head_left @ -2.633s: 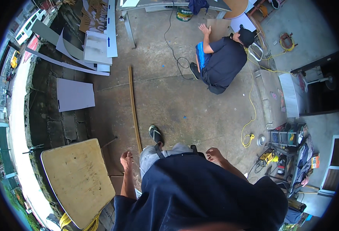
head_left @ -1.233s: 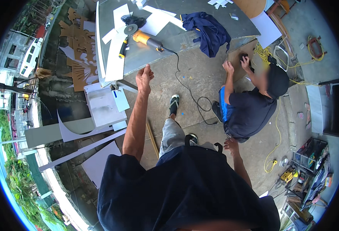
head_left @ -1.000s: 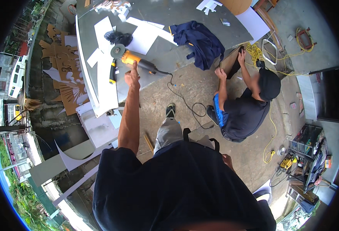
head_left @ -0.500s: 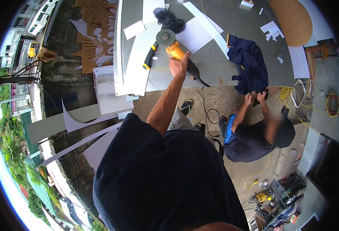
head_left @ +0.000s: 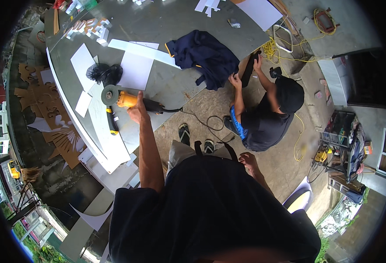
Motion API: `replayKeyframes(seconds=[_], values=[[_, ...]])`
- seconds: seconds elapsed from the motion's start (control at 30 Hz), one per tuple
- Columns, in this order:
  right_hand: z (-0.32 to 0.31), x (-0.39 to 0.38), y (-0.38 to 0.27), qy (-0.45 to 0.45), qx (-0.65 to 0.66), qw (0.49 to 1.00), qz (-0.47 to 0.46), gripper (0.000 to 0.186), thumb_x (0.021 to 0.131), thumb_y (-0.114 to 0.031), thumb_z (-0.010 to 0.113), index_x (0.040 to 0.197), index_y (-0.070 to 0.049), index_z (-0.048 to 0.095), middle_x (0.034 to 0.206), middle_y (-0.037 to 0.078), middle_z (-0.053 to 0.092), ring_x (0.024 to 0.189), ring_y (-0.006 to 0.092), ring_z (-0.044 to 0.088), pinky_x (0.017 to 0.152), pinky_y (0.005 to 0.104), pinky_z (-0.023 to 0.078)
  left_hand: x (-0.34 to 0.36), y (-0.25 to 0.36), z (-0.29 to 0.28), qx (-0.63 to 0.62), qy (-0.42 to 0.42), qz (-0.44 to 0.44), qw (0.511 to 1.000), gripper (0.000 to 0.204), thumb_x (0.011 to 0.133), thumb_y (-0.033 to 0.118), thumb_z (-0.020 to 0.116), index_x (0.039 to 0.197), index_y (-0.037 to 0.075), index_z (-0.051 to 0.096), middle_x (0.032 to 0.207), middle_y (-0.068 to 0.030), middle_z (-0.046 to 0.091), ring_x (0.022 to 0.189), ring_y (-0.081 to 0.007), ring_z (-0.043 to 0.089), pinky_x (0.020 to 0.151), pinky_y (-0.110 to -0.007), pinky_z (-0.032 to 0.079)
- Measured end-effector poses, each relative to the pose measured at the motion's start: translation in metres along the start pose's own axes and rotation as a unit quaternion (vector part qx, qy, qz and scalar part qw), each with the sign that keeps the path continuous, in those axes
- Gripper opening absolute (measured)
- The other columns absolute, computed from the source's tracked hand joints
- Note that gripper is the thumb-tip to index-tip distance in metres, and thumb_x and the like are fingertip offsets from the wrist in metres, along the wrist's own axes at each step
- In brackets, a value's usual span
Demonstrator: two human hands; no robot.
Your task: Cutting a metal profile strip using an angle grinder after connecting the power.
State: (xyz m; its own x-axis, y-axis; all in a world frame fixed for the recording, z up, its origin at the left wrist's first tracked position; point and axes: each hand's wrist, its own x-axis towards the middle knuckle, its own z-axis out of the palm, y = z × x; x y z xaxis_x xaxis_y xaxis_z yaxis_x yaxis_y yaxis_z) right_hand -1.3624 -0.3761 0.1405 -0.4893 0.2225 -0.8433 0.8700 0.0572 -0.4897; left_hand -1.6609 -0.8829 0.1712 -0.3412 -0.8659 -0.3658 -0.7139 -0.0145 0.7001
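My left hand (head_left: 138,109) is closed round the yellow body of an angle grinder (head_left: 126,99) with a grey disc, at the near edge of the grey table (head_left: 162,83). A black-and-yellow hand tool (head_left: 112,122) lies below the disc on white strips (head_left: 111,149). A bunch of black mesh (head_left: 104,72) and a white sheet (head_left: 135,74) are just beyond. The grinder's black cord runs down to the floor. My right hand (head_left: 248,161) is near my waist, its fingers loosely bent and apart, holding nothing.
A co-worker (head_left: 265,127) squats to the right, both hands at a dark piece (head_left: 248,70) beside the table, near navy cloth (head_left: 206,57). Brown cut-out boards (head_left: 44,96) lean at left. Yellow cord coils (head_left: 272,50), a loaded rack (head_left: 342,131) and a yellow power tool (head_left: 321,153) line the right.
I have stepped forward to the table. My left hand has reached out and taken hold of the grinder. The co-worker's hands have shifted at the dark piece.
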Motion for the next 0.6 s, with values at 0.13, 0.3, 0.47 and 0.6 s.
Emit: replayKeyframes(seconds=[0.13,0.3,0.47,0.6], values=[[0.002,-0.011,0.037,0.000,0.046,0.999,0.018,0.032,0.096,-0.020,0.065,0.116,0.004,0.067,0.100,0.015,0.073,0.088,0.0225,0.070,0.080,0.0339,0.055,0.005,-0.008,-0.002,-0.060,-0.032,0.024,0.997,0.103,0.059,0.065,0.089,0.117,-0.014,0.060,0.112,-0.0231,0.070,0.106,-0.0342,0.067,0.097,-0.042,0.051],[0.006,-0.035,0.085,0.049,-0.112,0.992,-0.008,0.039,0.096,-0.030,0.066,0.117,0.003,0.070,0.108,0.016,0.075,0.096,0.0223,0.071,0.083,0.0344,0.054,-0.003,0.004,-0.004,-0.052,-0.058,0.007,0.997,0.094,0.062,0.059,0.089,0.116,-0.012,0.064,0.111,-0.0223,0.071,0.103,-0.0332,0.069,0.095,-0.041,0.052],[0.012,-0.058,0.107,0.085,-0.100,0.991,0.018,0.040,0.094,-0.031,0.069,0.109,0.005,0.073,0.098,0.014,0.076,0.088,0.0190,0.070,0.078,0.0337,0.054,0.011,-0.005,0.000,-0.025,-0.010,0.007,1.000,0.093,0.061,0.063,0.087,0.112,-0.012,0.066,0.107,-0.0207,0.073,0.098,-0.0325,0.070,0.093,-0.042,0.053],[0.010,-0.053,0.113,0.066,-0.053,0.995,0.053,0.028,0.094,-0.024,0.063,0.106,-0.001,0.072,0.084,0.005,0.070,0.071,0.0131,0.063,0.061,0.0323,0.048,0.019,-0.009,-0.002,-0.007,-0.028,-0.020,0.999,0.093,0.062,0.069,0.084,0.107,-0.011,0.069,0.103,-0.0190,0.074,0.093,-0.0309,0.071,0.088,-0.041,0.056]])
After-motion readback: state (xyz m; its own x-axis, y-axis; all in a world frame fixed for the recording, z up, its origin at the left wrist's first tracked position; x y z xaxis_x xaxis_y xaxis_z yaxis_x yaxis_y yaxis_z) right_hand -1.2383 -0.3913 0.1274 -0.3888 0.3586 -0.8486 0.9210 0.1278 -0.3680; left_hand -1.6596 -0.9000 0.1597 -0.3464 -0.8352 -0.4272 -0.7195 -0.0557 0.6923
